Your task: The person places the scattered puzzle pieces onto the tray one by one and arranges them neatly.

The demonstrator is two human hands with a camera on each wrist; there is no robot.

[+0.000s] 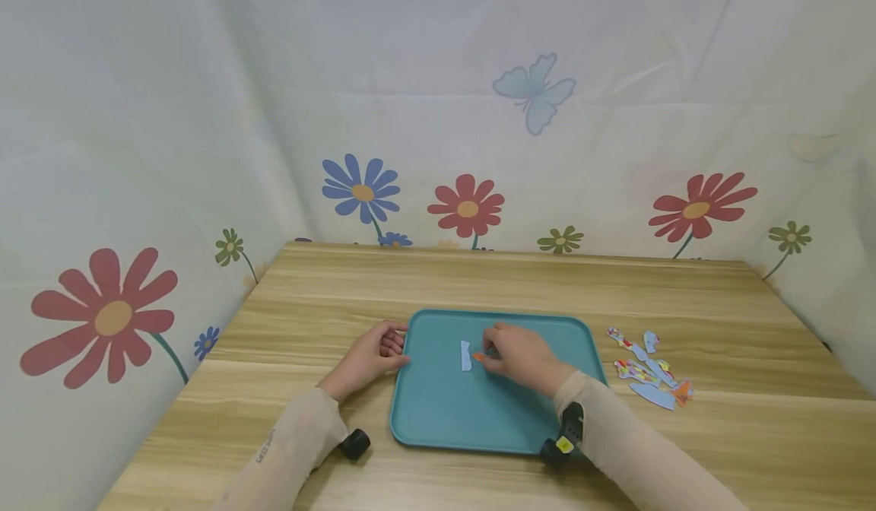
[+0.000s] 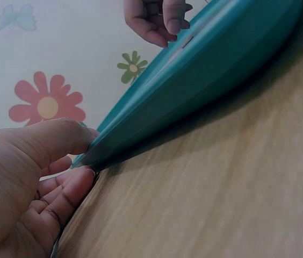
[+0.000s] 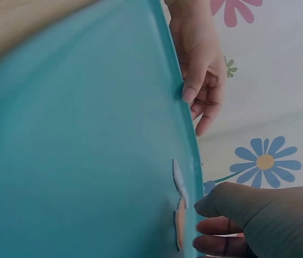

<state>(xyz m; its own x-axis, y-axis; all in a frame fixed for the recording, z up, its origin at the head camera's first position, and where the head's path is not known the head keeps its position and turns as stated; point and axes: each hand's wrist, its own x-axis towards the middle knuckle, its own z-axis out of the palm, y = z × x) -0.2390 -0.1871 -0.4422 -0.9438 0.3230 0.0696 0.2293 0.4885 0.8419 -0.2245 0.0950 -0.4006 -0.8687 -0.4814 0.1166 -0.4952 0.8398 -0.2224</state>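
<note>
Head view: left hand [image 1: 369, 355] pinches left rim of teal rectangular tray [image 1: 438, 420]. Right hand [image 1: 520, 351] over tray, fingers loosely bent, thumb apart, beside 1 flat orange piece [image 1: 477, 357] abutting 1 pale-blue strip [image 1: 466, 357] on tray; finger contact unclear. Wood-grain table [image 1: 274, 389]; white flower-printed fabric backdrop [image 1: 411, 77]. Multicoloured flat pieces [image 1: 652, 396] lie right of tray. Beige right sleeve [image 1: 636, 435] hides near-right corner.

Closed in at the back and both sides by a pale, creased fabric backdrop [image 1: 383, 62] printed with a light-blue butterfly [image 1: 534, 94], red flowers [image 1: 468, 208], blue flowers [image 1: 362, 192] and green flowers [image 1: 560, 239]. Furnished with a wood-grain worktop [image 1: 328, 290]. Lit softly.
</note>
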